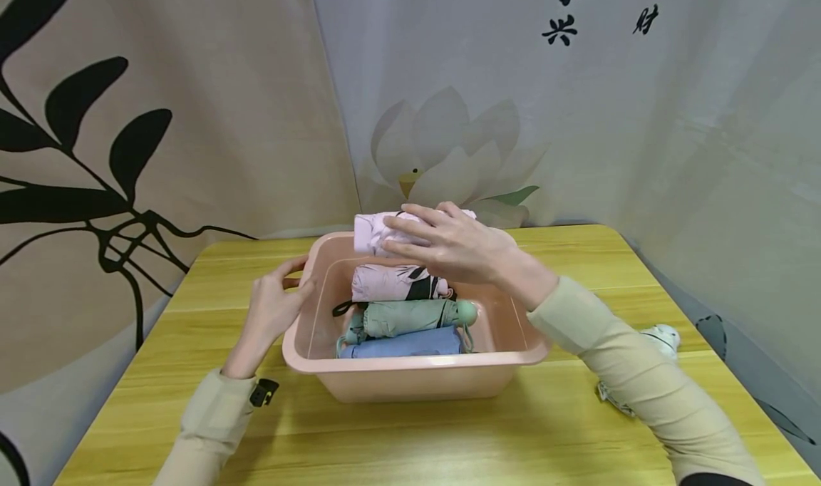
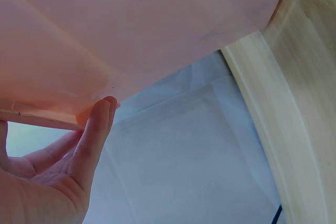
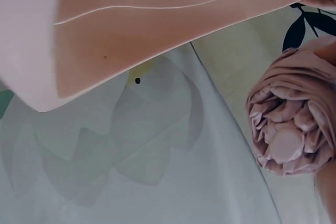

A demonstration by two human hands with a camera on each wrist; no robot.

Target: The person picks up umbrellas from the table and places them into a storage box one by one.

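Note:
A pink plastic basin stands on the table. My left hand grips its left rim; the left wrist view shows thumb and fingers on either side of that rim. Over the basin's back edge, my right hand holds a folded pale pink umbrella, its fingers laid across the front. The right wrist view shows the gathered end of this umbrella; my right thumb is hidden. Inside the basin lie a pink umbrella with black parts, a green umbrella and a blue rolled umbrella, side by side.
On the wooden table, a whitish folded item lies at the right, partly covered by my right forearm. A printed cloth backdrop hangs behind the table's far edge.

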